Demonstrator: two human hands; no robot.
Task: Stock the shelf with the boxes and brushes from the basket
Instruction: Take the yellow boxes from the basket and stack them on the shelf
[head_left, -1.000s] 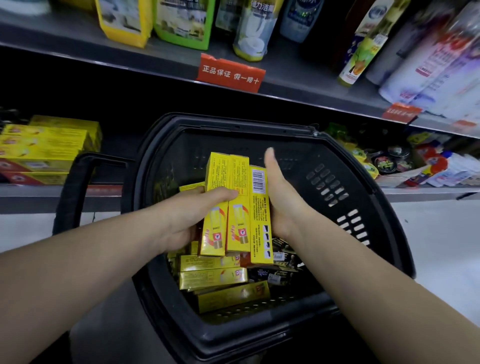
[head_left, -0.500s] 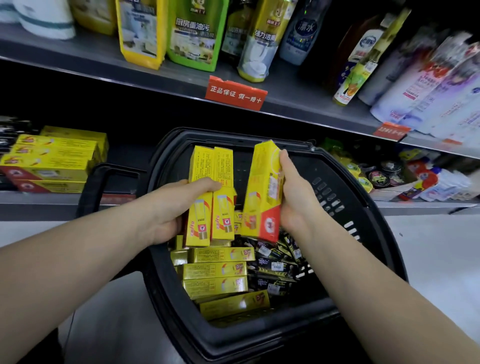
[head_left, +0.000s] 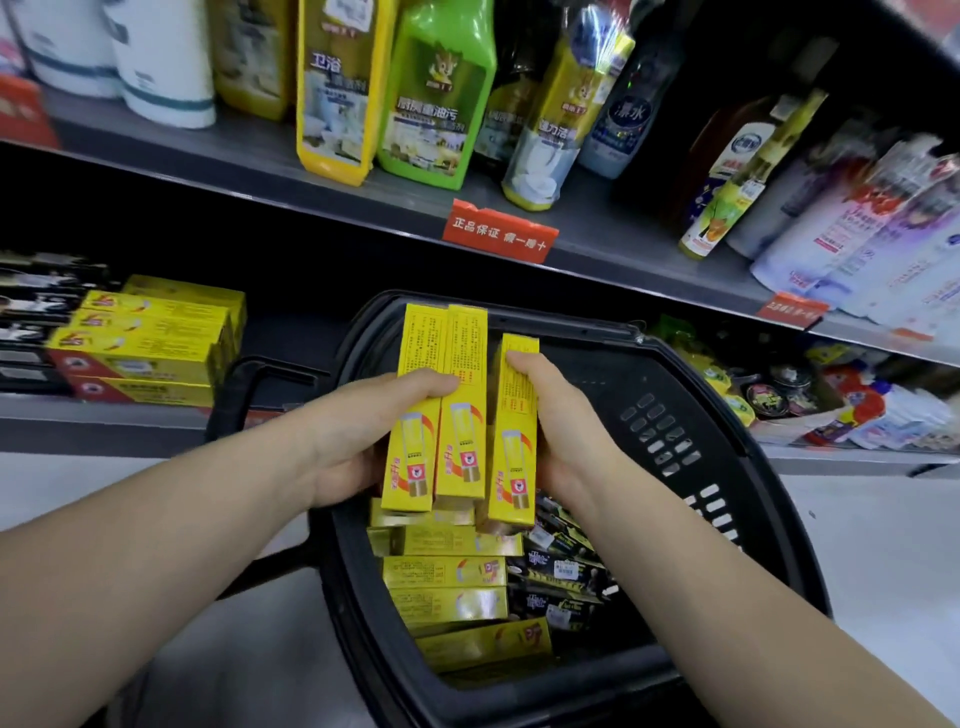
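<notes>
A grey upper shelf (head_left: 311, 192) runs across in front of me, crowded with cleaner bottles (head_left: 436, 104), and a red tag (head_left: 498, 231) is clipped to its edge. On the lower shelf (head_left: 104, 421), off to the left, a stack of yellow boxes (head_left: 150, 343) lies flat. Below my arms sits the black basket (head_left: 597, 395). More yellow boxes (head_left: 447, 571) are piled in its left half and dark brush packs (head_left: 561, 566) lie along the right. My left hand (head_left: 358, 426) grips a pair of boxes (head_left: 467, 353) side by side, upright above the basket, thumb across their fronts. My right hand (head_left: 566, 431) holds a third box (head_left: 511, 441) just beside them, also upright, thumb pressed near its top, fingers hidden behind it.
</notes>
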